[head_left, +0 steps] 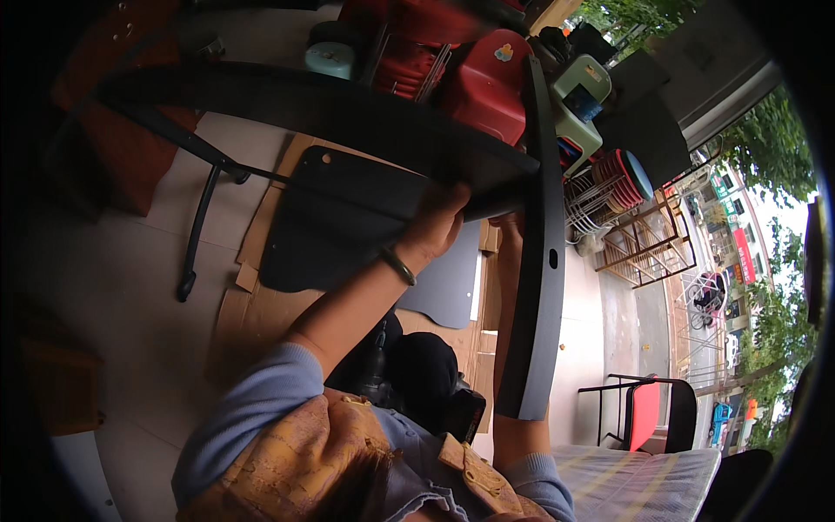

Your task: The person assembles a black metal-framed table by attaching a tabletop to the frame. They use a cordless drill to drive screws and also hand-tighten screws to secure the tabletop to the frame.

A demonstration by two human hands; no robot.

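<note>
Shows, raised over the far and right edges of the cardboard (248,326), the black frame (541,287), apparently joined at its corner, gripped there by the left hand's (439,216) closed fingers, with right hand's (510,230) grip too hidden to tell and the dark panel (317,244) seemingly left unattached.

Daylight glares right of the black plank (541,300); left of it, everything dims toward a bowed, blackened rim.

Right of centre barred by long black board (541,287)

Upper centre is crossed by a dark panel (348,109), the left by a black leg (202,219). Upper right is crowded by stools (616,184). A hand could be passed at lower left, above the floor (165,357).
</note>
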